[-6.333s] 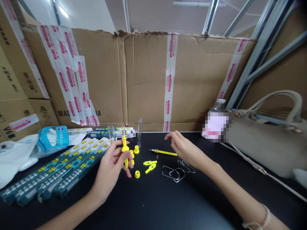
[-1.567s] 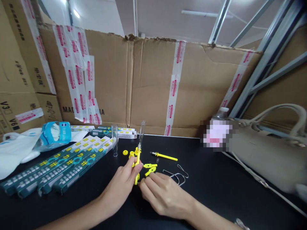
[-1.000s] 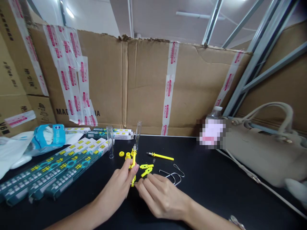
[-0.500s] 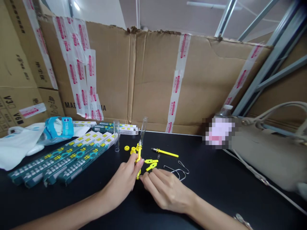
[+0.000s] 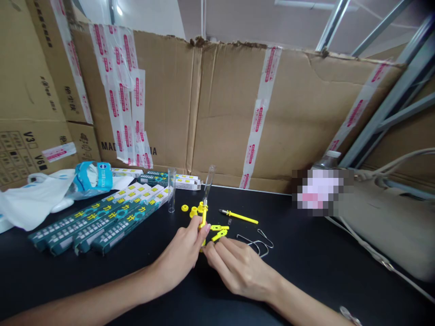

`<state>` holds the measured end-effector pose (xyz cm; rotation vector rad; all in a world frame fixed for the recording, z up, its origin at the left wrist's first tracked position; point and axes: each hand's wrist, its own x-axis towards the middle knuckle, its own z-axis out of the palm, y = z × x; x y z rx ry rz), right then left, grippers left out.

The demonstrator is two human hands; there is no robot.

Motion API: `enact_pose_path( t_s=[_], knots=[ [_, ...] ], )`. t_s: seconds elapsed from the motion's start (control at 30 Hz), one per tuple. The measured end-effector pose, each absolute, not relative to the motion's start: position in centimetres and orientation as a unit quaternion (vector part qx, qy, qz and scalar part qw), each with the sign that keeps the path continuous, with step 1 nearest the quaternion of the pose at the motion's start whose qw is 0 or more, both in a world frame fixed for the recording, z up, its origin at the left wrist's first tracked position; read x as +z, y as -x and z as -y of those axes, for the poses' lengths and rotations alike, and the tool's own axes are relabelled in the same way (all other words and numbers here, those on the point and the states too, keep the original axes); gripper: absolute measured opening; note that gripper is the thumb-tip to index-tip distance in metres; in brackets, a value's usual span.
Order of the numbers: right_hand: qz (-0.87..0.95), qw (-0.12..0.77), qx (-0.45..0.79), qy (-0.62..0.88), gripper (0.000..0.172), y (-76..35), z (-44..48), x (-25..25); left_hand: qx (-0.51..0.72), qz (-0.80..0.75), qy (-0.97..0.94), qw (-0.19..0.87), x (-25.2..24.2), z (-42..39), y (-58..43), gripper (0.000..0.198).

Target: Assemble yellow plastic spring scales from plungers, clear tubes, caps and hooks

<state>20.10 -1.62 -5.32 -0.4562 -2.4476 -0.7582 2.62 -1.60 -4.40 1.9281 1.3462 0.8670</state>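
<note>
Head view: left hand [image 5: 183, 244] pinches yellow rod [image 5: 204, 217], probably steadying it.
Right hand [image 5: 243, 265] curls near its lower end; grip unclear.

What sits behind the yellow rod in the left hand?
Behind the yellow rod, held in the left hand, a clear tube rises past the metal tip, and a yellow cap partly shows. The tube's lower end and the rest of the cap are covered.

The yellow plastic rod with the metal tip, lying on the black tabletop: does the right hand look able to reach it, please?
Probably yes: the yellow plastic rod lies just beyond the right hand, and nothing is covering the rod.
</note>
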Motion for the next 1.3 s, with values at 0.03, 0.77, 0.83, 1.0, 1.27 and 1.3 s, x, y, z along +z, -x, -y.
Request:
enact_pose_path(
  t_s=[0.03,0.77,0.83,1.0,1.27,1.3],
  knots=[
    [0.908,0.262,-0.278,0.17,0.03,-20.1,1.6,-5.3,0.326,-0.511,-0.73,0.317,-4.3,1.6,-2.6,0.028],
    [0.84,0.393,0.077,0.366,0.021,-20.2,1.1,-4.1,0.476,-0.428,-0.674,0.37,-2.6,0.9,-1.6,0.032],
    [0.827,0.403,0.091,0.381,0.021,-20.1,1.0,-4.3,0.488,-0.412,-0.656,0.404,-2.9,0.7,-1.6,0.029],
    [0.815,0.394,0.148,0.397,0.039,-20.0,1.0,-4.4,0.497,-0.377,-0.612,0.487,-3.0,0.3,-1.6,0.03],
    [0.791,0.391,0.313,0.352,0.027,-18.5,1.7,-3.8,0.516,-0.327,-0.607,0.509,-2.2,0.6,-1.7,0.03],
    [0.795,0.39,0.306,0.349,0.025,-18.3,1.8,-3.8,0.513,-0.325,-0.607,0.513,-2.2,0.7,-1.7,0.031]
  ],
)
